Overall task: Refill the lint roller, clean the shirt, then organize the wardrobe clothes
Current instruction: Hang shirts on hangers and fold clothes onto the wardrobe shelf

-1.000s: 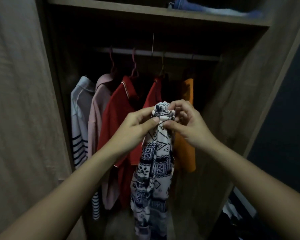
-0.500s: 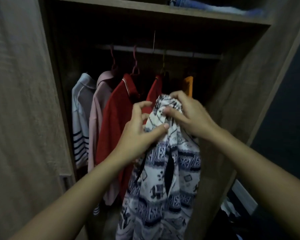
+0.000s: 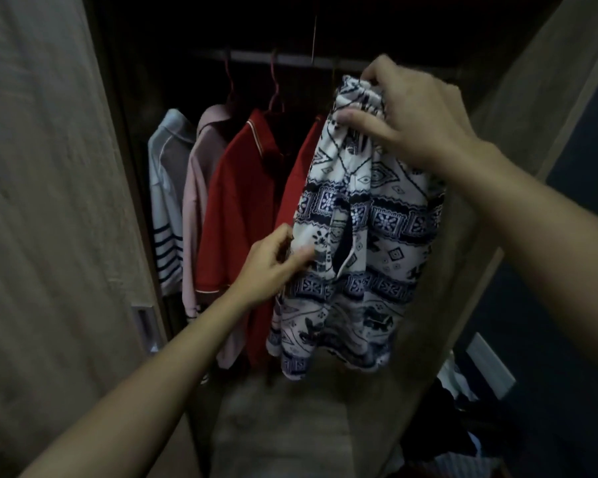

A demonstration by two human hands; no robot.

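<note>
Head view, and the patterned garment [image 3: 377, 236] fills the middle of the frame, just right of centre. It is white cloth with dark blue geometric bands, and it hangs free in front of the open wardrobe [image 3: 532, 81].

The right grip [image 3: 418, 122] is up at one o'clock. Its fingers and thumb are curled tight round the bunched top edge of the cloth, and the garment dangles from there. At the garment's eight o'clock edge, the left grip [image 3: 271, 267] pinches the side of the fabric, thumb on the front and fingers tucked behind. I cannot tell whether there is a hanger inside that bunched top.

Behind it, the rail [image 3: 290, 60] runs across at twelve o'clock, with pink hanger hooks [image 3: 273, 84] over it. From nine o'clock in toward the centre hang:
- a white shirt with dark stripes [image 3: 166, 201]
- a pink shirt [image 3: 201, 188]
- a red shirt with pale piping [image 3: 242, 201]
- a second red garment [image 3: 297, 181], half hidden behind the patterned cloth

The wardrobe door [image 3: 49, 201] stands wide at nine o'clock, with a recessed handle [image 3: 145, 326] low on its edge. At five o'clock, outside the wardrobe, there is a dim heap of clothes [image 3: 456, 408], too dark to sort out.
</note>
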